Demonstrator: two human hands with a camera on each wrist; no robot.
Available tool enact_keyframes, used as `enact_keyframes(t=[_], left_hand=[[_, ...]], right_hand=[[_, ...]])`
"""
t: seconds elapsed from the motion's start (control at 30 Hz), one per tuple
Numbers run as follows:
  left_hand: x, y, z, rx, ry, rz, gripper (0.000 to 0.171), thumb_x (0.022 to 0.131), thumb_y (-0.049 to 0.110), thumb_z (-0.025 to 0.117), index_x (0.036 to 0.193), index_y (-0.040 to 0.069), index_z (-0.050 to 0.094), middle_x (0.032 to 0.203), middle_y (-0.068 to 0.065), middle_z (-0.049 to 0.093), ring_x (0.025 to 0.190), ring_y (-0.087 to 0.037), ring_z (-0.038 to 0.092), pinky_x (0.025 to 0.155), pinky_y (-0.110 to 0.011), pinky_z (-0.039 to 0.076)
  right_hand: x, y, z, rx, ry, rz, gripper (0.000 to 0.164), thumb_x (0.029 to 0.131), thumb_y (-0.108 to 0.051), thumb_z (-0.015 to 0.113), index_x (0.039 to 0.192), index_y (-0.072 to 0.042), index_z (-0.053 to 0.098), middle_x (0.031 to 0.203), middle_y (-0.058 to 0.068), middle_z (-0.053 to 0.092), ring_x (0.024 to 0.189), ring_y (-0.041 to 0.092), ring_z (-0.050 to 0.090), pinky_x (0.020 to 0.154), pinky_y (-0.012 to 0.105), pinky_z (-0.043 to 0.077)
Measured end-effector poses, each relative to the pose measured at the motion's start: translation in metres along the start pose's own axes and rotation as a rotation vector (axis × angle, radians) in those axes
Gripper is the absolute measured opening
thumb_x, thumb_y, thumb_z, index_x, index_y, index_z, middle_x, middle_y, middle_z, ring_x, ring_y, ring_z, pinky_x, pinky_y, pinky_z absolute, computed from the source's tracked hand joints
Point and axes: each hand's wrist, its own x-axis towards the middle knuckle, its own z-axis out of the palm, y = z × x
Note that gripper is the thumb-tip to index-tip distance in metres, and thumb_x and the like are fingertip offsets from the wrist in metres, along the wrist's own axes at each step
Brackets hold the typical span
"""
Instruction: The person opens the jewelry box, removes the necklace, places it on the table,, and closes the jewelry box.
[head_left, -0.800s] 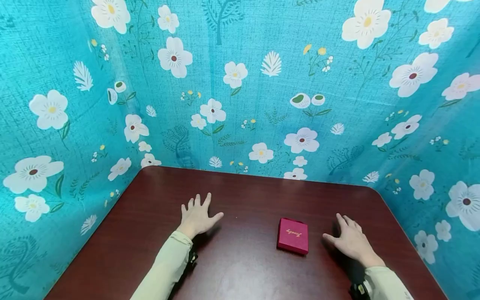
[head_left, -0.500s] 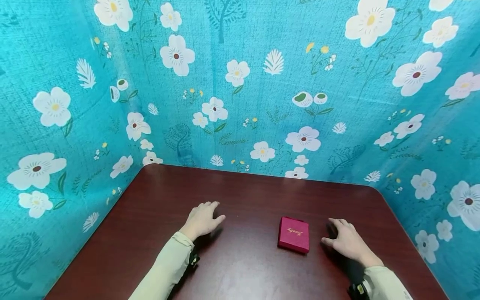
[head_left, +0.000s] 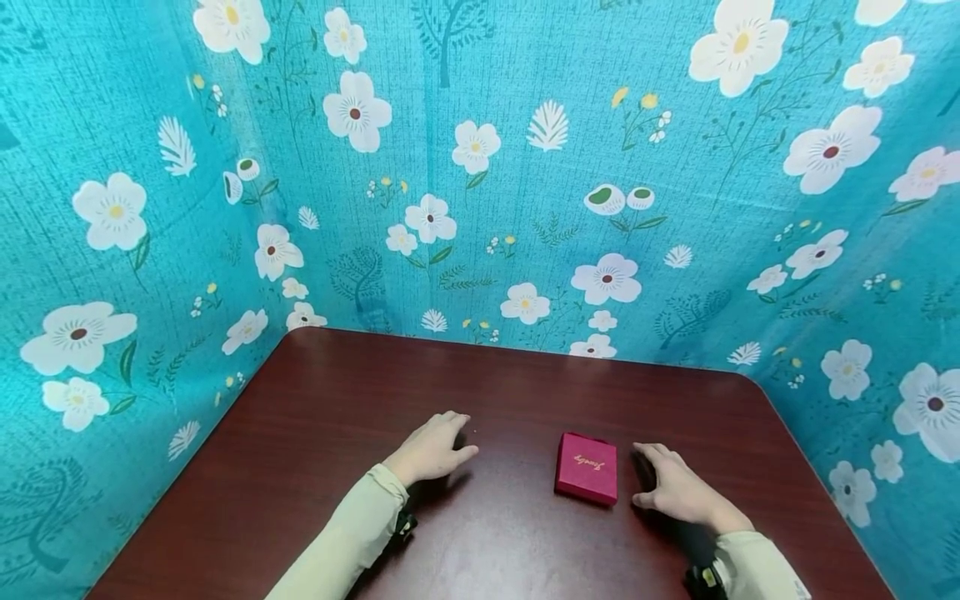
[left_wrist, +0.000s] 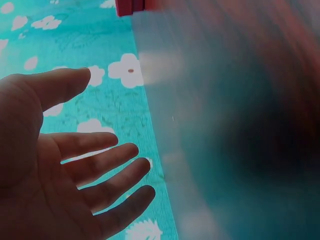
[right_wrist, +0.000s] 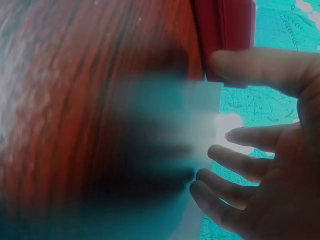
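A small dark-pink jewelry box (head_left: 587, 468) with gold lettering lies flat on the brown table, right of the middle. Just to its right, my right hand (head_left: 681, 490) hovers with thumb and fingers spread apart, a narrow gap from the box. In the right wrist view the thumb overlaps the red box (right_wrist: 235, 30), but contact cannot be made out there. My left hand (head_left: 431, 450) is held over the table to the left of the box, farther away, fingers extended and nothing in them. The left wrist view shows its palm (left_wrist: 60, 185) and separated fingers, with the box's corner at the top edge.
The dark wood table (head_left: 360, 375) has rounded far corners. A turquoise flowered cloth (head_left: 480, 167) hangs behind it and along both sides. Each wrist carries a small black camera, and light sleeves (head_left: 345, 533) cover the forearms.
My left hand has moved right toward the box, its spread fingers drawing closer together. My right hand has shifted slightly left, nearer the box. The box has stayed in place.
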Motion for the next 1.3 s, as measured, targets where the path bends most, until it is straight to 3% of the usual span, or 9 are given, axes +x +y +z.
enact_keyframes(t=[0.47,0.83,1.3], left_hand=[[0.011,0.036,0.024,0.042,-0.118,0.061,0.068,0.093,0.041,0.056,0.144,0.002,0.035,0.143,-0.013,0.040,0.131,-0.027,0.038,0.102,-0.039,0.036],[0.024,0.062,0.043,0.113,-0.155,0.143,0.074,0.089,0.046,0.060,0.143,0.002,0.037,0.141,-0.011,0.042,0.129,-0.024,0.040,0.103,-0.032,0.034],[0.047,0.087,0.065,0.178,-0.160,0.175,0.093,0.078,0.053,0.070,0.145,0.003,0.031,0.145,-0.007,0.038,0.128,-0.020,0.041,0.100,-0.026,0.035]], right_hand=[[0.003,-0.013,0.001,0.052,-0.084,0.013,0.104,0.060,-0.041,0.085,0.139,0.004,0.036,0.134,0.021,0.041,0.119,0.038,0.036,0.091,0.057,0.040],[0.003,-0.021,0.004,0.045,-0.073,-0.005,0.109,0.058,-0.047,0.085,0.140,0.003,0.035,0.135,0.021,0.041,0.120,0.038,0.036,0.091,0.058,0.040],[0.008,-0.029,0.009,0.043,-0.059,0.024,0.113,0.055,-0.050,0.086,0.140,0.003,0.035,0.131,0.019,0.044,0.116,0.036,0.040,0.088,0.055,0.044]])
